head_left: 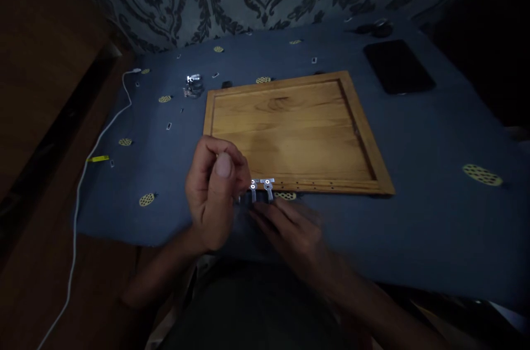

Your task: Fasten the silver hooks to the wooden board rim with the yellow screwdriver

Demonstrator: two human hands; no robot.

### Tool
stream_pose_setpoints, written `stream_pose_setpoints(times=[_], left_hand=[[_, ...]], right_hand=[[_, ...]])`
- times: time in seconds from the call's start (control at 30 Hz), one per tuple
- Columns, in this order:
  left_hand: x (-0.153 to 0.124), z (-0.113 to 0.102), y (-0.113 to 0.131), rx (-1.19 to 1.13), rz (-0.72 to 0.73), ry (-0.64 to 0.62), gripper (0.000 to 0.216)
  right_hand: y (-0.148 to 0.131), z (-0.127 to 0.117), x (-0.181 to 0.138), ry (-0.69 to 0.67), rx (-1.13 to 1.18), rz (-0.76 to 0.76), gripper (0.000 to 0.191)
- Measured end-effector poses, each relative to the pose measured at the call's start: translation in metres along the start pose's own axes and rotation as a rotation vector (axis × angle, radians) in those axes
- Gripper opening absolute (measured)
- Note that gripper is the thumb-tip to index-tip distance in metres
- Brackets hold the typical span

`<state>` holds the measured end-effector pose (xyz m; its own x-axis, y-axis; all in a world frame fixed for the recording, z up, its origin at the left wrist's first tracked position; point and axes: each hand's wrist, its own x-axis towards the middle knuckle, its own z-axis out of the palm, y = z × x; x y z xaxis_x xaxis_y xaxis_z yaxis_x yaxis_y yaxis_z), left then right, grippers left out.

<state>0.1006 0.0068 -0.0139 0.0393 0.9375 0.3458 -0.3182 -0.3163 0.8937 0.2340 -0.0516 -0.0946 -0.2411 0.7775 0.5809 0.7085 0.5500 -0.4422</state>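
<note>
Right hand point(296, 228) at near ends of two hinges point(268, 186); its grip cannot be determined. Left hand point(216, 192) beside them, grip curled, contents hidden. Hinges sit at board's point(290, 129) near edge. Beyond: loose metal parts point(193, 86) left, dark device point(397, 67) right.

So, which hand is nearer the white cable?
Left. The left hand is right of the white cable; the right hand is farther right, by the framed wooden panel.

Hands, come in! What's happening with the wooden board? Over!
Left hand curled, blocking view of the board's near-left corner. Right hand beside metal brackets, touch unclear. Brackets at near edge.
</note>
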Motion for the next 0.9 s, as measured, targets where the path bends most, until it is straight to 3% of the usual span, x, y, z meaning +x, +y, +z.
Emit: stream_pose_setpoints(times=[0.37,0.9], left_hand=[[-0.0012,-0.0008,-0.0019,0.032,0.007,-0.024,0.021],[-0.0027,-0.0014,-0.0007,0.033,-0.010,-0.012,0.022]], right_hand=[[0.0001,-0.0062,0.0014,0.022,0.098,0.143,0.015],[0.0064,0.0007,-0.0035,-0.131,0.225,0.239,0.008]])
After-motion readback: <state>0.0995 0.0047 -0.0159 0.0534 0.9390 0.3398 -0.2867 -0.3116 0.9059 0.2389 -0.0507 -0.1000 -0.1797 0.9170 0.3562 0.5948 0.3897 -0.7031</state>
